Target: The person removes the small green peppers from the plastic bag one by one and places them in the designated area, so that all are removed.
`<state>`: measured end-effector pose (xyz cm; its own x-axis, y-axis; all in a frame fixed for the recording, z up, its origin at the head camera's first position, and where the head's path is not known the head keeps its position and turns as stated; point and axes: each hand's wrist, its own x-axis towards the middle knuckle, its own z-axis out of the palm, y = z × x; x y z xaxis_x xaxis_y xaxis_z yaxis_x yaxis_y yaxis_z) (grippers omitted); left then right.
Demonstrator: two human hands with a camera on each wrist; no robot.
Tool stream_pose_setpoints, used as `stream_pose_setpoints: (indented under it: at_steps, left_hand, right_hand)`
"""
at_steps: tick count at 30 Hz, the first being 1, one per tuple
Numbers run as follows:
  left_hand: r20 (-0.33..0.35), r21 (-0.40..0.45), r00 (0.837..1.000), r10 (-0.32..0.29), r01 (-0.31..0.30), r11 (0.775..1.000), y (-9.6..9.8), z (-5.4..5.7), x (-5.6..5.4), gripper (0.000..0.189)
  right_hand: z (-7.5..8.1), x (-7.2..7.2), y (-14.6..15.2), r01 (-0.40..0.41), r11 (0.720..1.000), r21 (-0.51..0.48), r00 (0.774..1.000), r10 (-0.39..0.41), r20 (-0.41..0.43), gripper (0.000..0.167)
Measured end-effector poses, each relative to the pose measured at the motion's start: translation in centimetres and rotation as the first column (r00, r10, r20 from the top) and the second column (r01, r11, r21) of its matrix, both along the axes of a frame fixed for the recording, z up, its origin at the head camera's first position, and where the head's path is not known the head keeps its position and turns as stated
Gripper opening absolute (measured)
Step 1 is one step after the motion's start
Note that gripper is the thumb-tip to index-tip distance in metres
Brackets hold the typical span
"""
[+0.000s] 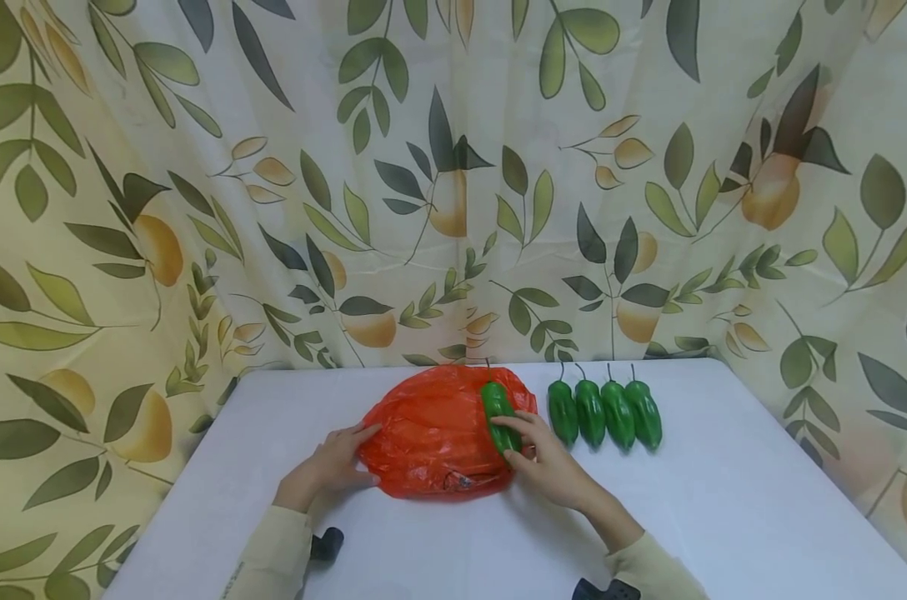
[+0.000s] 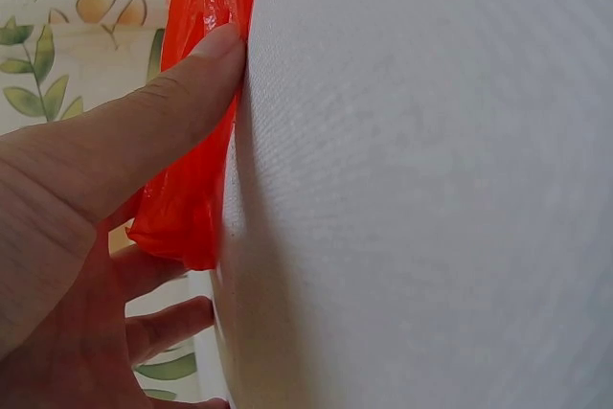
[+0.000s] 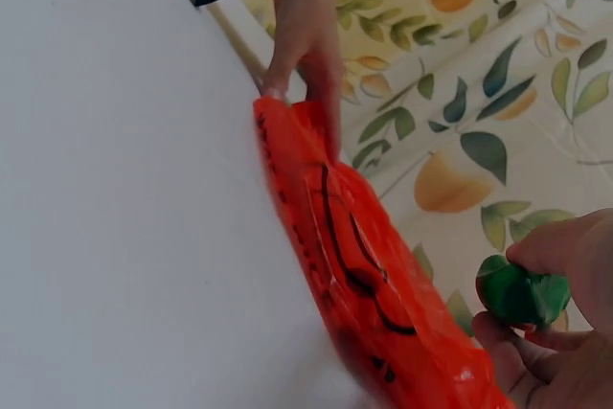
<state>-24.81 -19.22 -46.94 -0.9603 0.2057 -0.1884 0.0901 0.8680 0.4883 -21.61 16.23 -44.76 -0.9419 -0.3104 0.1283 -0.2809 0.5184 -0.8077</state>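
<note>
A crumpled red plastic bag (image 1: 431, 433) lies on the white table. My left hand (image 1: 337, 458) holds its left end, the thumb on the near edge and the fingers on the far side. In the left wrist view, the thumb (image 2: 177, 93) presses against the red plastic. My right hand (image 1: 547, 462) grips a glossy green pepper (image 1: 498, 404) between thumb and fingers, over the bag's right part. The pepper's thin stem points toward the back; its rounded end (image 3: 522, 292) shows in the right wrist view.
Several more green peppers (image 1: 618, 414) lie side by side in a row right of the bag, stems to the back. A curtain (image 1: 453, 183) with leaf and fruit print hangs behind the white table (image 1: 739, 475). Black wrist devices (image 1: 326, 546) sit at both sleeves.
</note>
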Motion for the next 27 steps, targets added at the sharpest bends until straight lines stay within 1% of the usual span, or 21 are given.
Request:
stream_pose_setpoints:
  at_steps: [6, 13, 18, 22, 27]
  left_hand:
    - [0.0, 0.002, 1.0, 0.006, -0.006, 1.0, 0.0, -0.3, 0.0, 0.088]
    - [-0.009, 0.0, 1.0, 0.006, -0.006, 1.0, 0.0, -0.1, 0.1, 0.088]
    - [-0.014, -0.007, 1.0, 0.016, -0.016, 1.0, -0.2, -0.2, 0.0, 0.088]
    - [-0.01, -0.003, 1.0, 0.004, -0.004, 1.0, -0.1, -0.4, -0.1, 0.087]
    - [-0.009, -0.003, 1.0, -0.005, 0.005, 1.0, -0.1, -0.2, 0.1, 0.087]
  right_hand:
    - [0.0, -0.2, 1.2, -0.005, 1.0, -0.001, 1.0, 0.005, -0.026, 0.047]
    - [0.8, -0.5, 2.2, 0.01, 1.0, -0.008, 0.999, -0.01, -0.042, 0.045]
    - [1.0, -1.0, 3.4, 0.052, 0.999, 0.015, 0.997, -0.051, -0.063, 0.046]
    - [1.2, -1.2, 4.7, 0.097, 0.995, 0.033, 0.992, -0.094, -0.08, 0.047]
    - [1.7, -1.4, 6.2, 0.134, 0.989, 0.055, 0.986, -0.128, -0.106, 0.047]
